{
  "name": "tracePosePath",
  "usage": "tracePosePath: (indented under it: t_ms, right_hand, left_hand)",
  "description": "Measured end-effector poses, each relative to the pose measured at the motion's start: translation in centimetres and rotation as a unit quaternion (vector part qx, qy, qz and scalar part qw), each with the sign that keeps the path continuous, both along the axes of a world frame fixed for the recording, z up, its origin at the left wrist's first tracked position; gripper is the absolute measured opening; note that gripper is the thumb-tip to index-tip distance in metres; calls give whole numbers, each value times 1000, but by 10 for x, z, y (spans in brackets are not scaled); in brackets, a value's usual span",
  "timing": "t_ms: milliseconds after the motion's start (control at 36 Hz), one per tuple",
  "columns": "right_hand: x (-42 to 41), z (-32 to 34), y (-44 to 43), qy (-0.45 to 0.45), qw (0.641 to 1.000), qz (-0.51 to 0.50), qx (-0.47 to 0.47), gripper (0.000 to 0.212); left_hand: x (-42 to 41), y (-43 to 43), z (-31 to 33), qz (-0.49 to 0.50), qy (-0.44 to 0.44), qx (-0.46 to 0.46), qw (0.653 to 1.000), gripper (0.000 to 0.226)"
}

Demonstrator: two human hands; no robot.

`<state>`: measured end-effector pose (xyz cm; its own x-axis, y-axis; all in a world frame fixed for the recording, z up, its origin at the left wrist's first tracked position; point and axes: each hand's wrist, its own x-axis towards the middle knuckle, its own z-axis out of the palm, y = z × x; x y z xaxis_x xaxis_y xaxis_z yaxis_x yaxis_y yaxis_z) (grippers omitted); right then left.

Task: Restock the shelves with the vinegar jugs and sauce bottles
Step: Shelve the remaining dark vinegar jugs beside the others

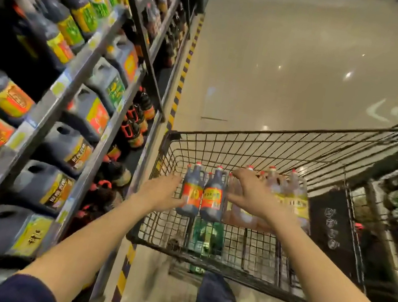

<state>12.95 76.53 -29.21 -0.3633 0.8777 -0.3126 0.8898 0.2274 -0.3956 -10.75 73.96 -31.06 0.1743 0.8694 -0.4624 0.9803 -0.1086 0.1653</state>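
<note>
— Hands, how are they set?
— Left hand (161,191) is laid open against the dark sauce bottles (201,197); right hand (250,194) is spread on the amber jugs (287,191). Nothing is gripped yet.
— Why there?
— A pair is apparently being gathered inside the cart (296,144).
— Obstacles?
— The shelves (55,94) at left are crowded; cart wire must be cleared.

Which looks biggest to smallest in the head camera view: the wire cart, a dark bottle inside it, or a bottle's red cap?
1. The wire cart, by far the largest.
2. The dark bottle with the orange label, standing inside the cart.
3. The red cap on top of that bottle, smallest.
</note>
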Motion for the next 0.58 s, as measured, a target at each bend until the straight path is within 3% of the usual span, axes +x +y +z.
tracePosePath:
  t_ms: [222,583]
  right_hand:
    - [-1,-71,45,58,990,-24,-128,58]
    - [-17,-138,77,89,980,-12,-179,63]
  left_hand:
    - [12,39,-71,83,-52,-77,992,60]
    - [13,55,-161,242,-98,-134,956,65]
